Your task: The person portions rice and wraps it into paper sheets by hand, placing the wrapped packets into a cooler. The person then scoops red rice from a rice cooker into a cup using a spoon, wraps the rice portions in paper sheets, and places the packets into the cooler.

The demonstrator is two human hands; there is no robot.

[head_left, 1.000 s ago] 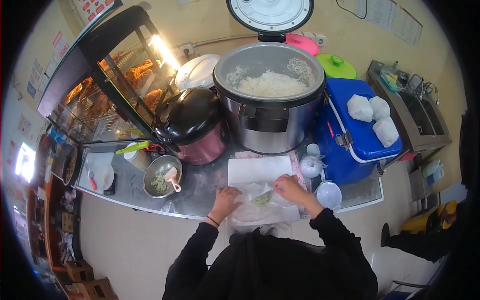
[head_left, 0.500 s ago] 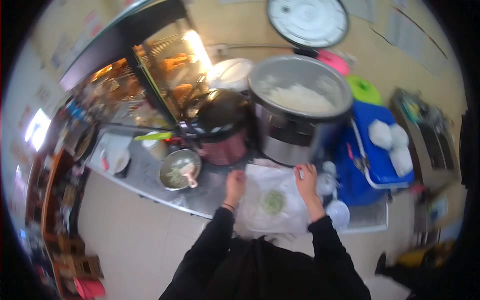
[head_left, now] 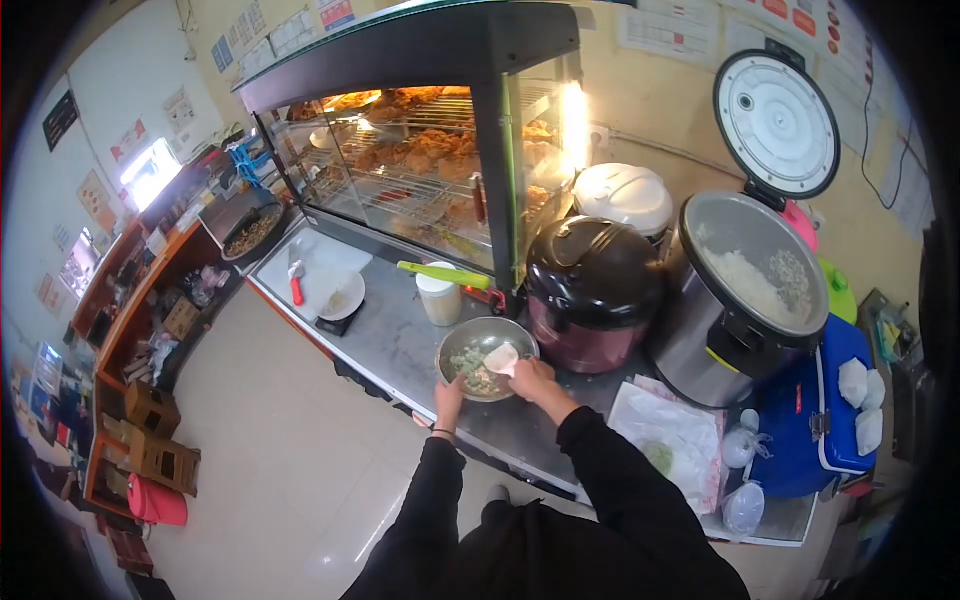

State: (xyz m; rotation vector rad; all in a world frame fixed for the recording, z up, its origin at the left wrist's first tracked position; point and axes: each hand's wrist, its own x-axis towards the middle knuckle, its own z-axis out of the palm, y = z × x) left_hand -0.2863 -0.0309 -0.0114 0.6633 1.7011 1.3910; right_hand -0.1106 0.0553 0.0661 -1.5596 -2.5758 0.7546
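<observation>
A steel mixing bowl (head_left: 520, 338) stands on the metal counter, with pale and greenish chopped food (head_left: 478, 375) in it. My left hand (head_left: 449, 402) grips the bowl's near-left rim, thumb over the edge. At the right side of the bowl my right hand (head_left: 535, 383) is closed round the handle of a pale pink serving spoon (head_left: 502, 359); its head rests over the food. To the right lies a sheet of white paper (head_left: 640, 412), with a small green patch of food (head_left: 658, 457) on it.
A heated display case (head_left: 400, 200) holds fried food. Behind the bowl stand a dark rice cooker (head_left: 595, 285) and a white-lidded jar (head_left: 440, 300) with a green-handled utensil (head_left: 443, 274) across it. An open cooker of rice (head_left: 750, 285) and a blue cooler (head_left: 800, 400) stand right; a scale with a plate (head_left: 337, 293) is left.
Both hands have moved left from the white paper to the steel bowl. My left hand has taken its rim and my right hand the spoon. The view has turned left.
</observation>
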